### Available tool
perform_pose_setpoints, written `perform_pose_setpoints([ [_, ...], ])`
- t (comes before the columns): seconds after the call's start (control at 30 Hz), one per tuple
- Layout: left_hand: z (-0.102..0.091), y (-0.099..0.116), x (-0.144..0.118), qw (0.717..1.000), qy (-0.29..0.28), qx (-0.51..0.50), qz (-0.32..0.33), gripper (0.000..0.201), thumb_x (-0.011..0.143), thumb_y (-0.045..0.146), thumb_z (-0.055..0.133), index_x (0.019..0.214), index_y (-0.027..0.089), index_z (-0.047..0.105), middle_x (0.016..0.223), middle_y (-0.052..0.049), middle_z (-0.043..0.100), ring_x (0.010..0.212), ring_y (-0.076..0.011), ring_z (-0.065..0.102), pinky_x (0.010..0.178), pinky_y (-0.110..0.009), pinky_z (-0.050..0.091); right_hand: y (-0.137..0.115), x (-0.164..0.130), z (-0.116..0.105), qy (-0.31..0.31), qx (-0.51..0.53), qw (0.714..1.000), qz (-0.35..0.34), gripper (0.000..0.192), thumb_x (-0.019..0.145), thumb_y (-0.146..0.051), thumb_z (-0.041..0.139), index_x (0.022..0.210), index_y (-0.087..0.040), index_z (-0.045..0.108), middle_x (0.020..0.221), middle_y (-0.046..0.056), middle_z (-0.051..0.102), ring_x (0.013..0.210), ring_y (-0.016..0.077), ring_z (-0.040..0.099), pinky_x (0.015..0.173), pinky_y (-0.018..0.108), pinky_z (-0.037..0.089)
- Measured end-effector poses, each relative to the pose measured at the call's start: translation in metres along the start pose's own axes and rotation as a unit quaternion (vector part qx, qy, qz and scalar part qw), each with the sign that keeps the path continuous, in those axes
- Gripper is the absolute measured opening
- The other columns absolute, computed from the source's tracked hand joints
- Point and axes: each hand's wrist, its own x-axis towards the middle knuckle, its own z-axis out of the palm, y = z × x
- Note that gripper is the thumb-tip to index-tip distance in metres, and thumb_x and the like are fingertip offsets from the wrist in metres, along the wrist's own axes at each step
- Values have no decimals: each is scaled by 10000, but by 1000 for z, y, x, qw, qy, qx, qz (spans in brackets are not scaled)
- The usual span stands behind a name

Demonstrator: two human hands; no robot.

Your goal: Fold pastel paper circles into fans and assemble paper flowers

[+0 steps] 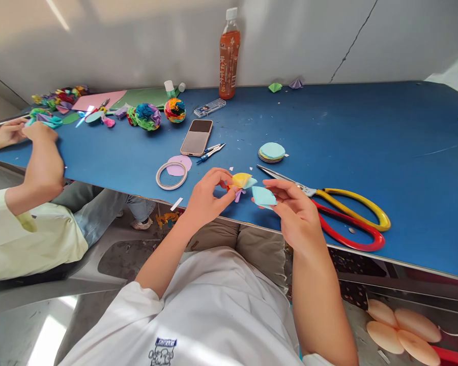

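Over the table edge (252, 223), left hand (206, 195) pinches folded paper cluster (242, 181); right hand (295, 213) grips blue piece (263, 195).

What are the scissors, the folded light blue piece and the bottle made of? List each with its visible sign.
Scissors: shiny metal blades, glossy yellow and red handles, probably plastic.
Folded light blue piece, held in the right hand: thin matte paper, judging by its crisp creases.
Bottle: clear plastic, likely; brown liquid shows through.

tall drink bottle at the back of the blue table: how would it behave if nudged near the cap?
The bottle looks tall and narrow on a small base, so a high push would probably tip it rather than slide it. It appears nearly full of brown liquid, so likely fairly heavy and somewhat steadier. On its side the round body would probably roll along the table.
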Motion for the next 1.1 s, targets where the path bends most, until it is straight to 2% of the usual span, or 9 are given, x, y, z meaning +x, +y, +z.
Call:
perform_pose_setpoints([
  [0.13, -1, 1, -1, 999, -21, 45, 18, 67, 798, 147, 607, 790, 200, 566, 911, -41, 634, 919, -178, 593, 867, -328, 485, -3, -1, 1, -29, -21, 999, 12, 233, 763, -306, 652, 991, -264, 656, 1043, 28, 713, 974, 208, 676, 853, 350, 553],
  [0.3, -2, -2, -1, 998, -64, -14, 15, 43, 812, 175, 591, 851, 192, 589, 948, -45, 591, 879, -145, 595, 799, -280, 525, -5, 0, 2, -76, -34, 996, 12, 212, 779, -252, 620, 987, -251, 667, 1077, 22, 708, 1010, 189, 661, 883, 323, 534],
  [0.4, -2, -4, -1, 996, -86, -30, 21, 113, 806, 161, 588, 912, 191, 612, 999, -57, 560, 900, -138, 585, 799, -270, 536, -5, 0, 1, -100, -54, 993, 7, 259, 779, -195, 572, 1000, -253, 692, 1098, 19, 707, 991, 181, 661, 869, 315, 528],
  [0.53, -3, -4, 1, 993, -111, -28, 18, 185, 790, 138, 595, 961, 202, 621, 1044, -63, 548, 951, -147, 577, 827, -274, 531, -7, -1, 2, -91, -52, 994, 15, 278, 786, -202, 573, 1023, -258, 706, 1074, 18, 721, 1001, 190, 663, 892, 332, 526],
  [0.7, -4, -2, 3, 989, -139, -56, 8, 245, 773, 117, 606, 1000, 207, 627, 1044, -58, 563, 896, -137, 580, 841, -292, 536, -6, -1, 3, -75, -47, 996, 17, 257, 804, -240, 582, 1029, -258, 704, 1074, 10, 723, 945, 175, 678, 869, 319, 539],
  [0.83, -2, -4, 3, 985, -143, -97, 3, 253, 775, 125, 621, 1020, 190, 624, 1041, -61, 564, 903, -137, 597, 888, -314, 539, -3, -1, 2, -70, -53, 996, 15, 246, 807, -239, 586, 1028, -253, 694, 1074, 9, 724, 948, 172, 680, 872, 312, 539],
  [0.97, -1, -8, 3, 985, -145, -89, 13, 257, 776, 153, 648, 1029, 196, 629, 1030, -53, 575, 916, -145, 591, 904, -328, 533, -3, -1, 2, -62, -65, 996, -2, 231, 808, -210, 585, 1013, -255, 682, 1078, 6, 720, 966, 169, 672, 853, 300, 542],
  [1.1, -2, -8, 2, 986, -144, -84, 12, 263, 787, 169, 656, 1046, 206, 629, 1035, -50, 579, 905, -145, 592, 896, -326, 537, -2, -6, 3, -38, -75, 996, -27, 220, 832, -261, 606, 1045, -252, 660, 1101, 31, 712, 996, 190, 668, 881, 333, 547],
])
